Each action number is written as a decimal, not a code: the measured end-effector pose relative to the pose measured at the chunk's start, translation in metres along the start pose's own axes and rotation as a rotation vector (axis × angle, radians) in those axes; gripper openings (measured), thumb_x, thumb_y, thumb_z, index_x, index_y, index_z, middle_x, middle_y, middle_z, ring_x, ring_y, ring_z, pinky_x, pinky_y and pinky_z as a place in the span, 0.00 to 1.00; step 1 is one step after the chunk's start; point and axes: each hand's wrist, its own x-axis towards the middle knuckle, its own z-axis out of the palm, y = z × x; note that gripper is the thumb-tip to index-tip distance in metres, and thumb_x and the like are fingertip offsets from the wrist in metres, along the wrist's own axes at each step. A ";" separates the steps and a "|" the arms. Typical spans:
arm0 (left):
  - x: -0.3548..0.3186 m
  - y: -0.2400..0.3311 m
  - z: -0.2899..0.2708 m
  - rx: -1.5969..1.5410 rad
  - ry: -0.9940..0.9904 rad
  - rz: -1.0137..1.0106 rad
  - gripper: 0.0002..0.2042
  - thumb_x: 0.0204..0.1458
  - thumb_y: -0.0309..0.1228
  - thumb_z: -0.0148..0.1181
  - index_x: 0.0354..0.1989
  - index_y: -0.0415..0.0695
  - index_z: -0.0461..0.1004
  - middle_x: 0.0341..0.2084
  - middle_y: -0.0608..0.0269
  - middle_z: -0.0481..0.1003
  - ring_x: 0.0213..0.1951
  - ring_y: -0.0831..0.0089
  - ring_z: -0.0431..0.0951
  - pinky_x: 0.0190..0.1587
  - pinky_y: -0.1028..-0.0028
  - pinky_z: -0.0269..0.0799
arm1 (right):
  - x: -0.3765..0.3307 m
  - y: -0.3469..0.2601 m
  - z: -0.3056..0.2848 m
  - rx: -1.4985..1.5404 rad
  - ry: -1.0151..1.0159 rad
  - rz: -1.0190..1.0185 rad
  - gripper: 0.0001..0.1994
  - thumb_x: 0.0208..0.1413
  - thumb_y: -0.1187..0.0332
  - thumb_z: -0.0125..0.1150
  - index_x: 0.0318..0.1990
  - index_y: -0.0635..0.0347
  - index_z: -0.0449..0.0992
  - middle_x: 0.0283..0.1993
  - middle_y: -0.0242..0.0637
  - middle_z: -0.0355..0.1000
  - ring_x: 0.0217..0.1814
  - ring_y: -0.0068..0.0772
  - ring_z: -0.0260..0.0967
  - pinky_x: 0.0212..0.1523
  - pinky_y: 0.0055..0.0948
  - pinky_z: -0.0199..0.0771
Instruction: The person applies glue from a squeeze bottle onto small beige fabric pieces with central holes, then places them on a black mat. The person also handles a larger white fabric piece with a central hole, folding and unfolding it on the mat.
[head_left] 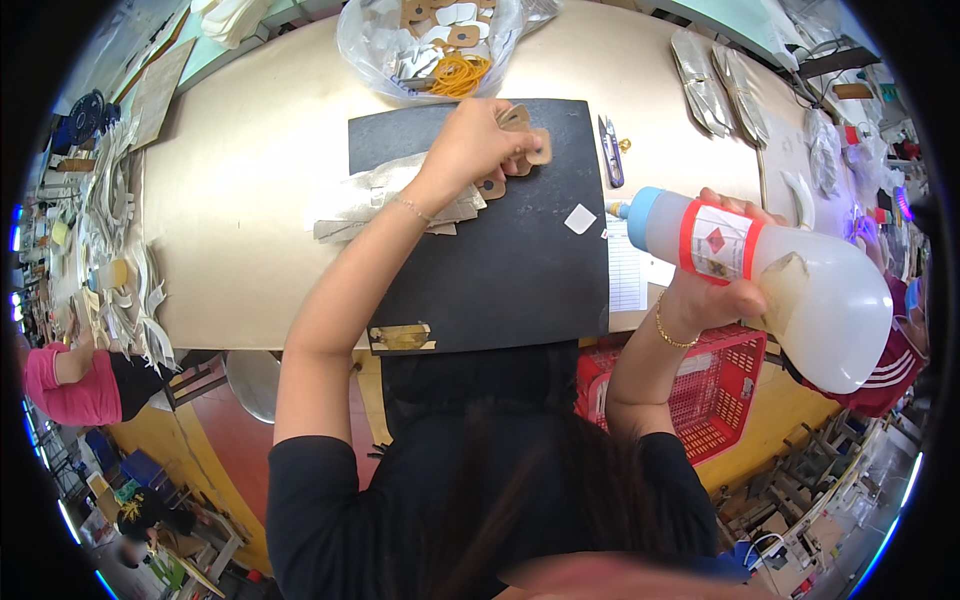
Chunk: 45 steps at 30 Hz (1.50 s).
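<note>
My left hand (472,148) is closed on several small tan patches (541,147) with rounded corners, one showing a dark dot. It is above the upper part of a black mat (490,290). Another tan patch with a dark dot (491,188) lies below the fingers, beside a stack of silvery-white fabric pieces (370,200). Wrapped around a large translucent squeeze bottle (835,300), my right hand (712,295) tilts it sideways, its blue cap and nozzle pointing left toward the mat. A small white square (580,219) lies on the mat near the nozzle.
A clear plastic bag (365,55) of patches and yellow rubber bands (460,75) stands beyond the mat. Thread snips (611,152) and a printed sheet (627,280) lie at its right. A red basket (720,400) is below the table's edge. Another person (70,385) is at left.
</note>
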 end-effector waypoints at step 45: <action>-0.092 0.021 0.021 -0.544 -0.103 -0.043 0.11 0.48 0.29 0.63 0.34 0.36 0.71 0.18 0.65 0.72 0.18 0.81 0.71 0.18 0.82 0.66 | -0.004 -0.002 0.017 0.245 -0.216 0.005 0.39 0.36 0.40 0.68 0.44 0.70 0.67 0.39 0.43 0.69 0.42 0.42 0.73 0.46 0.39 0.77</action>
